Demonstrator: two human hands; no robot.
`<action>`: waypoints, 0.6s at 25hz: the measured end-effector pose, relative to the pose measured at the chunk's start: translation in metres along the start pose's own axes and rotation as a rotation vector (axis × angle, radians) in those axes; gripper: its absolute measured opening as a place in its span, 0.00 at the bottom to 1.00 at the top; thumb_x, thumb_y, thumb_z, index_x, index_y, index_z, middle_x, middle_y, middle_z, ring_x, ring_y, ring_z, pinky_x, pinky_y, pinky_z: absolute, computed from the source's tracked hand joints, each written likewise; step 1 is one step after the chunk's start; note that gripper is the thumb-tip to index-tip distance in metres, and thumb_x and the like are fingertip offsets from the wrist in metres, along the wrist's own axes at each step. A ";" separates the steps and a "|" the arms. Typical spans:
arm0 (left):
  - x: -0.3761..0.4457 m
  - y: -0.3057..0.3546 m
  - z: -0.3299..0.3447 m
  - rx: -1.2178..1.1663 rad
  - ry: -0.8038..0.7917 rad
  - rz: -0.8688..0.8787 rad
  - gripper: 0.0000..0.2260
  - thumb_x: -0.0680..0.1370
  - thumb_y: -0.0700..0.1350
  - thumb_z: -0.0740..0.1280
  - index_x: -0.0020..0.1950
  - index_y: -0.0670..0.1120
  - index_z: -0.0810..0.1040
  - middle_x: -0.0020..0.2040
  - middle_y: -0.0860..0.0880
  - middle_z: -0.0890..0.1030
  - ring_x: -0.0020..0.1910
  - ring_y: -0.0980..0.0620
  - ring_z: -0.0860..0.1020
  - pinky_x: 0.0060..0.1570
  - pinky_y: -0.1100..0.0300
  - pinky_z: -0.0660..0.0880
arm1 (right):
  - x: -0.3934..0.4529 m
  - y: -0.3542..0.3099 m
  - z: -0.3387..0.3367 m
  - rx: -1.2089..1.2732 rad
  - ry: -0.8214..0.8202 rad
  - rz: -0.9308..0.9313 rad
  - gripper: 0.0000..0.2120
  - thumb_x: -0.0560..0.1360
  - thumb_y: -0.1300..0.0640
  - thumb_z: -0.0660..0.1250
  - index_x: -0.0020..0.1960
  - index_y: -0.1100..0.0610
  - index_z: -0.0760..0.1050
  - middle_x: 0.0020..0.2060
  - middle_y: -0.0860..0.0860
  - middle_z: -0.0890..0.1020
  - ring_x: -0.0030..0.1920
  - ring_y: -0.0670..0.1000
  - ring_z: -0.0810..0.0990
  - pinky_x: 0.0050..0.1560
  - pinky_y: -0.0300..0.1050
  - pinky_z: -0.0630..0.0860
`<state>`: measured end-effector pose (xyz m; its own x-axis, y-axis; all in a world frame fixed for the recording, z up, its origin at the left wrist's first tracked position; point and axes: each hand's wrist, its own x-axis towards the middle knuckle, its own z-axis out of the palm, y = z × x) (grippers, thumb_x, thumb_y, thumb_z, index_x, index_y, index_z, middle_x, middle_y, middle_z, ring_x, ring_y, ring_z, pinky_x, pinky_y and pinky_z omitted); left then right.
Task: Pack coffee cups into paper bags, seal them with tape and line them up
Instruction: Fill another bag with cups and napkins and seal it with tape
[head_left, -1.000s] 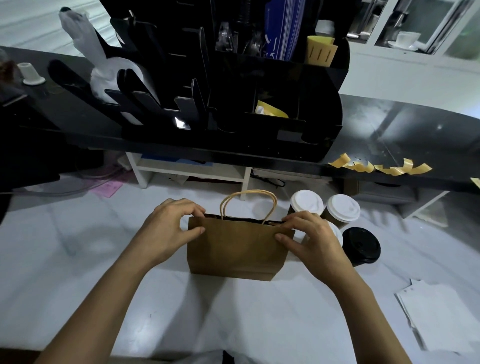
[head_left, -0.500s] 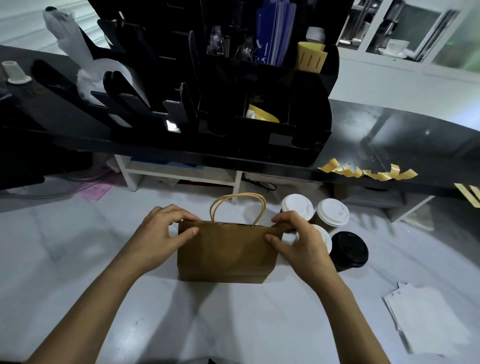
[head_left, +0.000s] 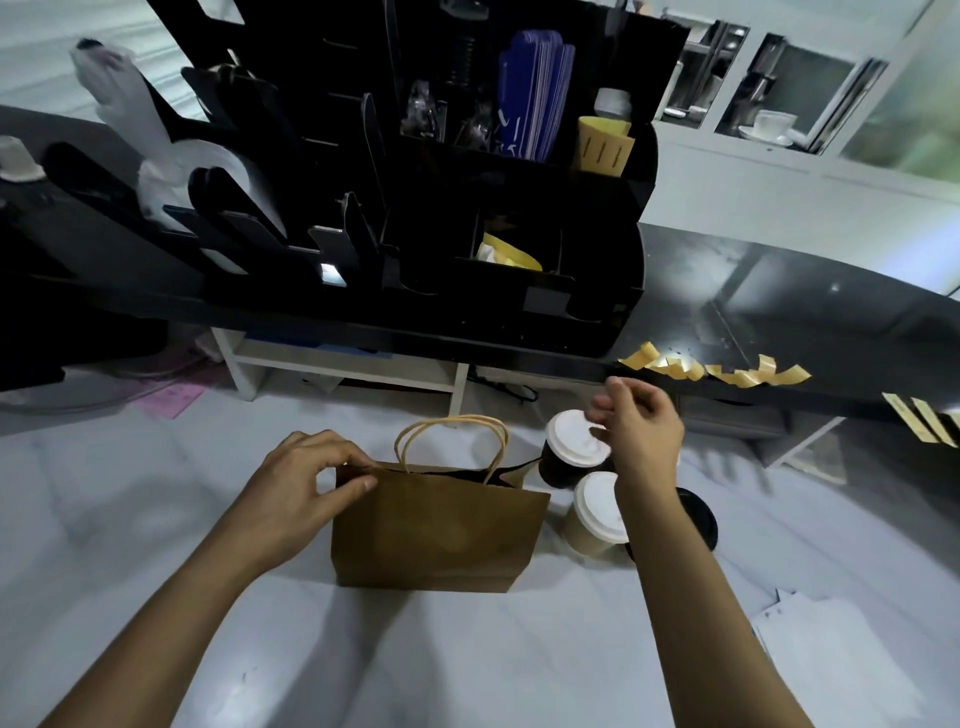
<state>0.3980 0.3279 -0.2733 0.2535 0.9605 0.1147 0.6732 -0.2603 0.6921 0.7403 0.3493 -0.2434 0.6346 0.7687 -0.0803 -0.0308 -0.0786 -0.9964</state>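
A brown paper bag (head_left: 436, 530) with twisted paper handles stands upright on the white counter (head_left: 130, 519). My left hand (head_left: 304, 491) pinches the bag's top left corner. My right hand (head_left: 641, 434) is raised above the cups, blurred, fingers loosely curled and holding nothing. To the right of the bag stand a dark cup with a white lid (head_left: 569, 449), a tan cup with a white lid (head_left: 597, 514) and a black-lidded cup (head_left: 698, 519), partly hidden by my right forearm. Several yellow tape strips (head_left: 717, 369) hang from the edge of the black shelf (head_left: 779, 312).
A tall black organiser (head_left: 467, 208) with sleeves, lids and napkins fills the shelf behind the bag. White papers (head_left: 841, 654) lie at the right on the counter. More tape strips (head_left: 922, 423) hang at the far right. A white shelf unit (head_left: 343, 364) sits under the black shelf.
My right hand has let go of the bag's top right corner and lifted up and to the right, above the cups. My left hand still holds the left corner.
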 end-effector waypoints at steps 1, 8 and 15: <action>0.000 0.000 0.000 -0.006 0.001 -0.003 0.04 0.77 0.49 0.73 0.50 0.59 0.83 0.48 0.64 0.80 0.56 0.62 0.72 0.51 0.63 0.69 | 0.009 -0.002 0.002 0.056 0.059 0.043 0.11 0.81 0.55 0.69 0.61 0.58 0.77 0.42 0.54 0.86 0.35 0.46 0.85 0.36 0.42 0.80; -0.001 0.001 0.000 -0.027 0.004 -0.025 0.05 0.77 0.49 0.73 0.50 0.60 0.83 0.48 0.64 0.80 0.56 0.61 0.73 0.52 0.62 0.70 | 0.034 0.007 0.011 0.012 0.156 0.063 0.23 0.81 0.55 0.70 0.74 0.55 0.70 0.51 0.53 0.86 0.39 0.47 0.87 0.44 0.45 0.83; 0.000 0.001 -0.001 -0.043 0.002 -0.029 0.05 0.77 0.49 0.73 0.51 0.58 0.84 0.48 0.63 0.80 0.56 0.59 0.74 0.55 0.56 0.73 | 0.042 -0.001 0.012 -0.005 0.163 -0.016 0.04 0.80 0.58 0.67 0.52 0.50 0.78 0.47 0.53 0.87 0.37 0.50 0.86 0.43 0.46 0.82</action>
<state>0.3978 0.3273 -0.2718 0.2333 0.9677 0.0956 0.6495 -0.2283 0.7253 0.7575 0.3890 -0.2461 0.7520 0.6565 -0.0588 -0.0159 -0.0711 -0.9973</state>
